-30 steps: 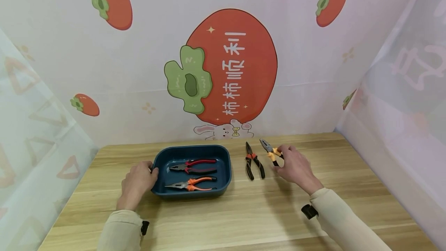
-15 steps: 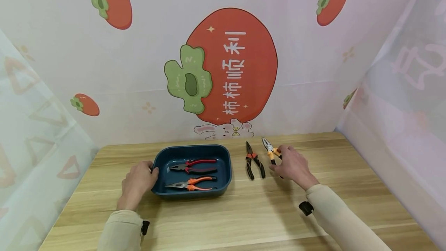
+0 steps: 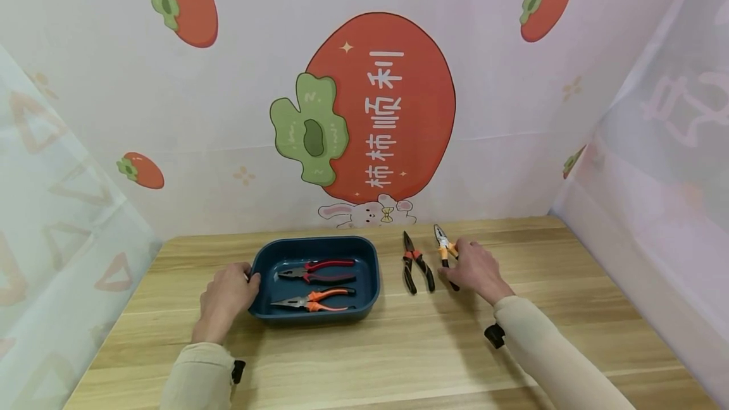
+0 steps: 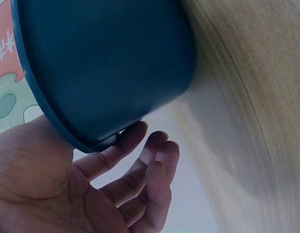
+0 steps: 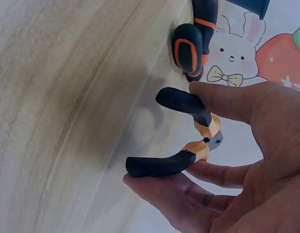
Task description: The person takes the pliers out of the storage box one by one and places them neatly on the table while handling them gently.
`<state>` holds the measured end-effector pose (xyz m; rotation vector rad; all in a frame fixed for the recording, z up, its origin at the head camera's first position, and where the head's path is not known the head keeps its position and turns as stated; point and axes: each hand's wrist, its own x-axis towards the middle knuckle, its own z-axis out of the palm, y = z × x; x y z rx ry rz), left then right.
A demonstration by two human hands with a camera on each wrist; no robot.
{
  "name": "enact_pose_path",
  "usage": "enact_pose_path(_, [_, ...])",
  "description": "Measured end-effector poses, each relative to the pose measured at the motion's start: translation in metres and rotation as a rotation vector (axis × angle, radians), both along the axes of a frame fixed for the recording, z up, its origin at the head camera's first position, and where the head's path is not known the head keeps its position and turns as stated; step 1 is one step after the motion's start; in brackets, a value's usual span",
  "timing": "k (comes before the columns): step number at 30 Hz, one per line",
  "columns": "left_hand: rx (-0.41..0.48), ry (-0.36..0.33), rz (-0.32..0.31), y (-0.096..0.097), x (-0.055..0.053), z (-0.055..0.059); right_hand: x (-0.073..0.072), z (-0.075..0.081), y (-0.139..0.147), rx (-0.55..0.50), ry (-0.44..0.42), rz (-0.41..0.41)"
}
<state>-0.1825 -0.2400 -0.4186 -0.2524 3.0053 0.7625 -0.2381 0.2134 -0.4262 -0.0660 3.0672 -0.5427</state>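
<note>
My left hand [image 3: 229, 296] grips the left end of a dark blue plastic tray [image 4: 106, 63], thumb over the rim and fingers outside against the wall. In the tray lie red-and-black pliers [image 3: 324, 279] and orange long-nose pliers [image 3: 314, 300], their tips to the left. My right hand [image 3: 476, 271] holds combination pliers [image 5: 164, 164] with yellow-and-black handles, thumb on one handle and fingers along the other. The handles are spread and the metal head points to the back. Just left of them, long-nose pliers [image 3: 409, 252] with black-and-orange handles lie on the table, also spread.
The wooden table [image 3: 364, 366] ends at a white cloth backdrop [image 3: 501, 163] printed with persimmons and a rabbit. White cloth also hangs at both sides. A dark band [image 3: 494, 336] sits at the right wrist, by the beige sleeve.
The combination pliers have swung in my right hand so that their head points straighter to the back. That forearm has shifted slightly left. My left hand and the tray have stayed put.
</note>
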Motion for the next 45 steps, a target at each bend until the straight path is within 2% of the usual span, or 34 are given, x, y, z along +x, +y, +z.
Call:
enact_pose_path(13, [0.003,0.006,0.001,0.0,-0.001,-0.001,-0.005,-0.008,-0.002,0.001,-0.046,-0.03])
enact_pose_path(45, [0.014,0.024,0.0,0.0,0.0,-0.002,-0.014,-0.011,-0.008,0.081,-0.08,0.003])
